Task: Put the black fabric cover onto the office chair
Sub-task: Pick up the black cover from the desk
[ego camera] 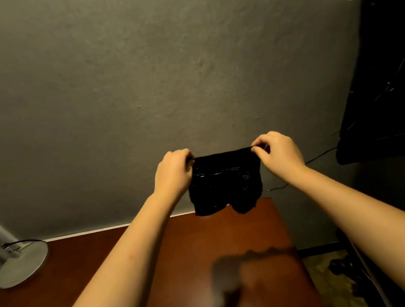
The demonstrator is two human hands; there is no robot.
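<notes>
A small black fabric cover (224, 184) hangs in the air above the far edge of a brown wooden desk (79, 257), in front of a grey wall. My left hand (173, 171) pinches its top left corner. My right hand (277, 152) pinches its top right corner, and the top edge is stretched taut between them. The cover's lower edge dangles loose in two lobes. A dark shape at the right edge (391, 73) may be the office chair's back; I cannot tell for sure.
A silver round lamp base (23, 263) with a white arm stands on the desk's left side. A thin black cable (319, 155) runs along the wall at the right. Black wheels or feet (340, 265) show on the floor at the lower right.
</notes>
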